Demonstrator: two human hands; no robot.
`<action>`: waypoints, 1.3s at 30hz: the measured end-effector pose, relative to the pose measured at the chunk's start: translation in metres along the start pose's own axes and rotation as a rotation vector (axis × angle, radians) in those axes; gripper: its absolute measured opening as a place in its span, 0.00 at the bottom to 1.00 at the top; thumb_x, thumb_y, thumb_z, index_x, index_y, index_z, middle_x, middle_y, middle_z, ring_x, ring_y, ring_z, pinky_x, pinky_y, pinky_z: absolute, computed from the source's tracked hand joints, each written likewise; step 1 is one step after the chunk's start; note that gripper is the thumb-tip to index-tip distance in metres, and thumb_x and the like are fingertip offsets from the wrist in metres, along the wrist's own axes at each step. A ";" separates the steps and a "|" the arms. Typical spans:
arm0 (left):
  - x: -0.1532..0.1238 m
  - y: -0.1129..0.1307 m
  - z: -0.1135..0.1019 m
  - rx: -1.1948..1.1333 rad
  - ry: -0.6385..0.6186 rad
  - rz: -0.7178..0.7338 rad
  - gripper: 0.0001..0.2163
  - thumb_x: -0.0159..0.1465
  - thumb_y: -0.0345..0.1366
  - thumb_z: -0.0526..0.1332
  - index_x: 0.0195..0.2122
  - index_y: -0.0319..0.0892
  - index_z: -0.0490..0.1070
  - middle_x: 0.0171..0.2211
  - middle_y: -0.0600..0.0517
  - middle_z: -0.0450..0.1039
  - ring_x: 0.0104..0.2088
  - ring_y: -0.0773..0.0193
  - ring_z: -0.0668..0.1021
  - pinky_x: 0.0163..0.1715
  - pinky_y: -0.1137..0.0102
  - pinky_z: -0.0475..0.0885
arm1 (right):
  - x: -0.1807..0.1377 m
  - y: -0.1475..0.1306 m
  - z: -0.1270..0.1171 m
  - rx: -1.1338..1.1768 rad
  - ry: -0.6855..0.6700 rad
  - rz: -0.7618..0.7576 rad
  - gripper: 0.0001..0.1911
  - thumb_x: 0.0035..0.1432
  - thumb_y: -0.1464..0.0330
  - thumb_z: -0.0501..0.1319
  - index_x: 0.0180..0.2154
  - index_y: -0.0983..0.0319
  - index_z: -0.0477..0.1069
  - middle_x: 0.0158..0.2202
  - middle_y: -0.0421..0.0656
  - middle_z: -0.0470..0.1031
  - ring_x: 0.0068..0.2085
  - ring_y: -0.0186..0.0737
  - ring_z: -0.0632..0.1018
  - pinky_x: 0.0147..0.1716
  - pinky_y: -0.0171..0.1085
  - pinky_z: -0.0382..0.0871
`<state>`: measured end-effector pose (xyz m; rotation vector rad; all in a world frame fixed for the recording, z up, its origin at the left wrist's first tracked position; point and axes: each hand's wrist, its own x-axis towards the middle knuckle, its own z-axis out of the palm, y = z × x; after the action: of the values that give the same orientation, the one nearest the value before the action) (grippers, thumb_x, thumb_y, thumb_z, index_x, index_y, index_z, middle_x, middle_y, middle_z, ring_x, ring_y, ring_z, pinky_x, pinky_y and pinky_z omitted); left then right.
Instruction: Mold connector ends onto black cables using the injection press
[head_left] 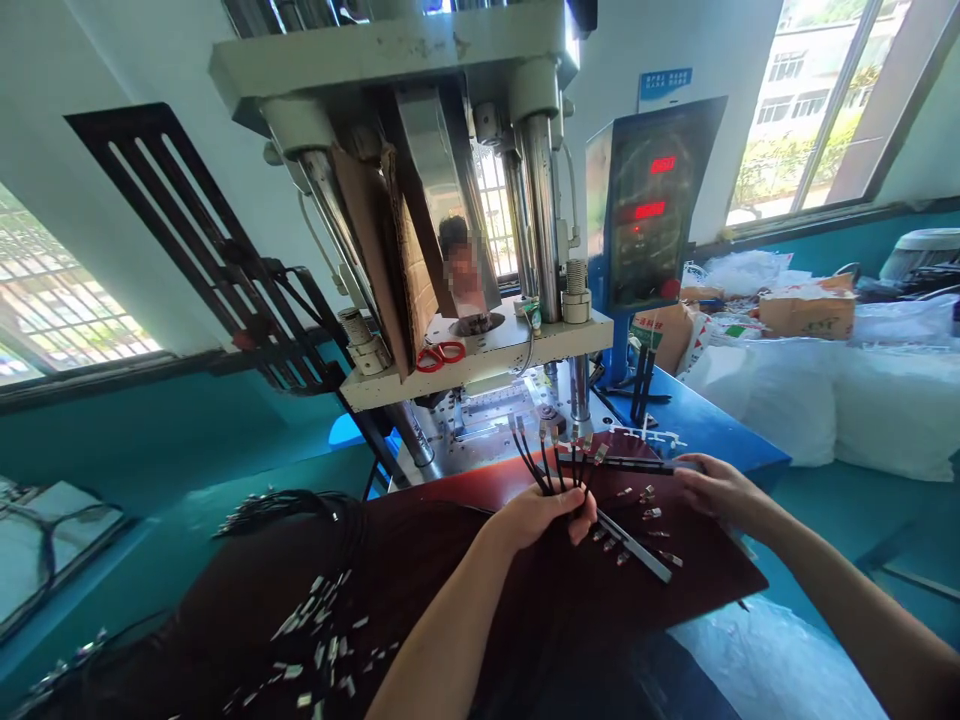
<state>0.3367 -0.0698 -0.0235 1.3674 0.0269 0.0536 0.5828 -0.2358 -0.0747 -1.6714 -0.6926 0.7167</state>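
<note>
My left hand (551, 512) is closed around several black cables (545, 462), which fan upward and end in metal plug connectors. At the right, my right hand (709, 488) grips the end of a long dark metal bar (630, 464); the bar's other end reaches behind the cable ends. A silver bar (636, 546) lies slanted on the dark red board (712, 570), just right of my left hand. Several cable connectors (652, 513) stick out on both sides of that silver bar.
A press with chrome columns (538, 220) stands ahead, its metal lower plate (487, 410) behind the board. Red-handled scissors (441, 356) lie on its middle plate. Cable bundles (341, 510) and many loose plugs (322, 600) lie left. A control box (652, 220) and white bags (885, 400) stand right.
</note>
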 end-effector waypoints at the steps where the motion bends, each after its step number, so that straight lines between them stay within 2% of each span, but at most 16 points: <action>1: 0.000 0.000 0.000 -0.002 -0.001 0.004 0.20 0.57 0.53 0.59 0.28 0.36 0.70 0.18 0.54 0.61 0.21 0.69 0.67 0.26 0.71 0.60 | 0.001 0.005 -0.005 -0.111 -0.060 -0.031 0.21 0.47 0.56 0.61 0.38 0.64 0.68 0.17 0.36 0.65 0.16 0.33 0.65 0.15 0.32 0.56; 5: 0.000 -0.001 -0.002 0.006 -0.040 0.033 0.19 0.59 0.51 0.58 0.29 0.35 0.69 0.18 0.54 0.61 0.21 0.69 0.66 0.25 0.72 0.59 | 0.003 0.003 -0.014 -0.778 -0.135 -0.235 0.08 0.48 0.67 0.58 0.31 0.61 0.73 0.33 0.44 0.72 0.30 0.42 0.75 0.29 0.39 0.68; 8: 0.000 0.000 -0.002 0.047 -0.077 0.015 0.19 0.60 0.50 0.56 0.29 0.35 0.69 0.18 0.54 0.62 0.21 0.69 0.66 0.26 0.72 0.59 | -0.004 -0.031 0.003 -1.112 -0.056 -0.304 0.10 0.51 0.70 0.56 0.34 0.62 0.74 0.41 0.49 0.70 0.37 0.51 0.76 0.37 0.48 0.69; 10: 0.000 0.003 -0.001 0.113 -0.119 -0.011 0.20 0.61 0.51 0.56 0.30 0.35 0.70 0.19 0.53 0.63 0.21 0.70 0.66 0.27 0.72 0.59 | -0.008 -0.062 0.026 -0.970 -0.008 -0.466 0.17 0.54 0.66 0.56 0.46 0.62 0.70 0.49 0.52 0.67 0.45 0.55 0.74 0.44 0.50 0.67; 11: 0.000 0.004 0.000 0.148 -0.147 -0.022 0.20 0.61 0.51 0.55 0.30 0.35 0.70 0.19 0.53 0.63 0.22 0.70 0.66 0.28 0.72 0.59 | -0.008 -0.077 0.039 -0.801 -0.052 -0.543 0.23 0.55 0.63 0.57 0.52 0.61 0.66 0.52 0.52 0.65 0.49 0.54 0.72 0.48 0.50 0.65; 14: 0.000 0.009 0.002 0.228 -0.248 -0.059 0.21 0.61 0.52 0.55 0.31 0.35 0.71 0.19 0.54 0.62 0.22 0.70 0.66 0.29 0.72 0.59 | -0.003 -0.110 0.077 -0.234 -0.421 -0.525 0.40 0.51 0.58 0.62 0.62 0.58 0.50 0.59 0.51 0.58 0.49 0.45 0.72 0.46 0.43 0.68; 16: 0.001 0.010 0.002 0.256 -0.296 -0.077 0.22 0.60 0.53 0.55 0.30 0.36 0.71 0.19 0.54 0.62 0.22 0.70 0.65 0.29 0.72 0.59 | 0.003 -0.120 0.095 -0.011 -0.624 -0.434 0.40 0.48 0.58 0.64 0.61 0.59 0.53 0.55 0.50 0.65 0.43 0.41 0.75 0.42 0.40 0.70; 18: 0.000 0.011 0.002 0.258 -0.301 -0.073 0.22 0.59 0.55 0.56 0.29 0.36 0.71 0.18 0.55 0.61 0.22 0.70 0.65 0.28 0.72 0.59 | 0.006 -0.123 0.102 0.051 -0.708 -0.343 0.30 0.48 0.57 0.65 0.51 0.63 0.67 0.42 0.46 0.74 0.36 0.38 0.75 0.36 0.37 0.70; 21: -0.001 0.012 0.001 0.237 -0.271 -0.062 0.23 0.58 0.55 0.56 0.27 0.37 0.69 0.18 0.55 0.60 0.21 0.70 0.63 0.26 0.72 0.58 | 0.004 -0.121 0.095 0.073 -0.626 -0.235 0.17 0.48 0.57 0.66 0.33 0.65 0.74 0.28 0.41 0.74 0.27 0.34 0.73 0.28 0.34 0.67; 23: -0.002 0.012 0.000 0.241 -0.272 -0.071 0.23 0.58 0.55 0.56 0.27 0.37 0.69 0.18 0.55 0.59 0.21 0.71 0.63 0.26 0.72 0.58 | 0.000 -0.117 0.082 0.161 -0.532 -0.202 0.15 0.46 0.59 0.68 0.31 0.64 0.73 0.27 0.40 0.74 0.28 0.34 0.74 0.29 0.34 0.68; 27: 0.001 0.013 0.000 0.269 -0.356 -0.096 0.22 0.59 0.55 0.55 0.28 0.37 0.69 0.18 0.55 0.60 0.22 0.70 0.63 0.27 0.72 0.58 | -0.009 -0.114 0.067 0.252 -0.549 -0.132 0.22 0.49 0.61 0.68 0.46 0.59 0.71 0.44 0.44 0.75 0.44 0.41 0.75 0.46 0.40 0.67; 30: 0.004 0.014 0.000 0.286 -0.435 -0.098 0.22 0.59 0.55 0.55 0.28 0.38 0.69 0.18 0.56 0.60 0.21 0.70 0.63 0.26 0.71 0.59 | -0.009 -0.113 0.078 0.196 -0.599 -0.135 0.31 0.47 0.60 0.69 0.53 0.57 0.66 0.51 0.44 0.71 0.52 0.41 0.71 0.52 0.40 0.63; 32: 0.005 0.014 0.000 0.296 -0.446 -0.091 0.22 0.59 0.55 0.55 0.28 0.38 0.69 0.18 0.56 0.59 0.21 0.70 0.63 0.26 0.71 0.59 | -0.006 -0.112 0.092 0.182 -0.680 -0.141 0.32 0.42 0.57 0.71 0.49 0.59 0.69 0.45 0.43 0.75 0.46 0.41 0.74 0.45 0.38 0.67; 34: 0.004 0.015 0.001 0.301 -0.412 -0.087 0.23 0.58 0.56 0.55 0.27 0.38 0.69 0.18 0.56 0.60 0.21 0.70 0.63 0.27 0.71 0.59 | -0.003 -0.112 0.105 0.177 -0.751 -0.123 0.28 0.41 0.53 0.70 0.41 0.63 0.73 0.34 0.42 0.76 0.35 0.37 0.76 0.34 0.34 0.69; 36: 0.003 0.015 0.000 0.303 -0.366 -0.085 0.23 0.58 0.56 0.55 0.26 0.37 0.68 0.18 0.56 0.60 0.21 0.70 0.63 0.27 0.71 0.59 | -0.002 -0.115 0.112 0.195 -0.726 -0.089 0.24 0.42 0.52 0.69 0.34 0.65 0.74 0.29 0.41 0.75 0.29 0.34 0.75 0.28 0.32 0.68; 39: 0.001 0.014 0.000 0.313 -0.352 -0.091 0.24 0.57 0.57 0.55 0.26 0.37 0.68 0.18 0.56 0.60 0.22 0.70 0.63 0.26 0.71 0.59 | -0.006 -0.124 0.107 0.207 -0.649 -0.077 0.22 0.42 0.54 0.69 0.33 0.64 0.73 0.27 0.41 0.74 0.26 0.32 0.73 0.23 0.30 0.65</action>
<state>0.3369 -0.0667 -0.0096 1.6694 -0.2049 -0.2784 0.4878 -0.1496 0.0281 -1.2067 -1.0841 1.2499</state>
